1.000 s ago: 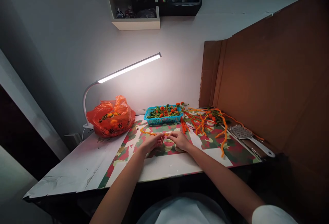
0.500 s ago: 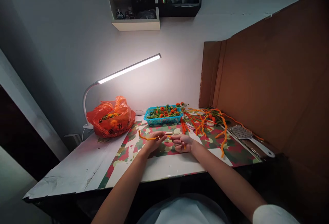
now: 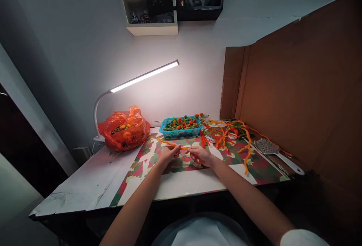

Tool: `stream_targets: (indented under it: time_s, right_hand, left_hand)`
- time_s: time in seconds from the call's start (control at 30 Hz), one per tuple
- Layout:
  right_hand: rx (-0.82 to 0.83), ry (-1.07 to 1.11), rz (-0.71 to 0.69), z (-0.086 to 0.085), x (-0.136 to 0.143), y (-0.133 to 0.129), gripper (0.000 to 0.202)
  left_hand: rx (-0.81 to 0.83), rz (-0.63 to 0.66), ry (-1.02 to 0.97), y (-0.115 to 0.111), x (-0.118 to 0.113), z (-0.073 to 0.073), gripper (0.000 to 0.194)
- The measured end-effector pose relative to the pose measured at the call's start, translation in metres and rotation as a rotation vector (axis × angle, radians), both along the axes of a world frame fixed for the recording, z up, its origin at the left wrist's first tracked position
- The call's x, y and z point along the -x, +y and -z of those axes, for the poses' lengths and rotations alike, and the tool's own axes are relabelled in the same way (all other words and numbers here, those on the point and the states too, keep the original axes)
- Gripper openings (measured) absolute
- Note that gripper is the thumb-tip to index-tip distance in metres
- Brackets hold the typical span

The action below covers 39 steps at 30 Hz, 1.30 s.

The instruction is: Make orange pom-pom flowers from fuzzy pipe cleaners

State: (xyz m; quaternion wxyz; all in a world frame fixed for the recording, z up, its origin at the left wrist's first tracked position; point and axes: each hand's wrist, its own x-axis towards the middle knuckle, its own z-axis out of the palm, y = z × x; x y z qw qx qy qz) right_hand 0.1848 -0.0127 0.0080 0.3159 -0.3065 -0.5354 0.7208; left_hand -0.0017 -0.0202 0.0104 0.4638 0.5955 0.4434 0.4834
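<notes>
An orange fuzzy stem, like a pipe cleaner (image 3: 184,148), stretches between my two hands above the camouflage-patterned table cover. My left hand (image 3: 169,154) pinches it between thumb and fingers, and its free end sticks out past that hand to the upper left. My right hand (image 3: 203,156) is closed on the other part, with a short orange end showing below the fingers. Beyond the hands stands a blue basket (image 3: 181,134) holding green stems with orange-red pompom heads.
On the right lie loose orange fuzzy strands (image 3: 247,152), red stems (image 3: 203,139) and a white-handled brush (image 3: 288,162). A red plastic bag (image 3: 127,133) sits at the left under a lit lamp (image 3: 145,76). A cardboard panel (image 3: 296,87) walls the right side.
The stem's free left end has swung up and now points more to the back. My hands have shifted slightly on it, still holding it. The whole view has moved a little.
</notes>
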Motion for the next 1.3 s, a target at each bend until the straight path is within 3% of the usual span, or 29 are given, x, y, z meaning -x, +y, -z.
stream_targets:
  time_s: [0.13,0.23,0.43,0.6,0.8,0.93,1.07,1.2,1.3]
  right_hand:
    - [-0.186,-0.094,0.055,0.006,0.007,0.001,0.028]
    - [-0.383,-0.176,0.153,0.013,0.011,0.002,0.032]
    - [-0.893,-0.346,0.377,0.02,0.012,0.001,0.03]
    - [-1.216,-0.572,0.392,0.016,0.008,-0.005,0.032]
    - [-1.384,-0.703,0.355,0.015,0.003,-0.006,0.032]
    - [-1.214,-0.645,0.341,0.014,0.004,-0.005,0.034]
    - [-0.827,-0.346,0.336,0.011,0.009,-0.004,0.032]
    - [-0.319,-0.127,0.117,0.005,0.008,-0.002,0.033]
    - [-0.117,-0.035,-0.075,0.001,0.003,-0.001,0.033]
  left_hand:
    - [-0.051,0.015,0.058,-0.003,-0.002,-0.003,0.042]
    - [-0.003,0.001,0.044,-0.006,-0.003,-0.003,0.042]
    - [0.386,0.007,-0.21,-0.007,-0.003,-0.004,0.038]
    - [0.55,0.034,-0.411,0.001,0.002,-0.002,0.029]
    - [0.62,0.132,-0.407,0.005,0.009,0.002,0.038]
    - [0.553,0.12,-0.347,0.004,0.009,0.003,0.031]
    - [0.29,0.074,-0.258,0.003,0.006,0.003,0.035]
    - [-0.006,0.031,-0.03,0.004,0.006,0.002,0.042]
    - [-0.138,-0.004,0.084,0.004,0.006,0.001,0.043]
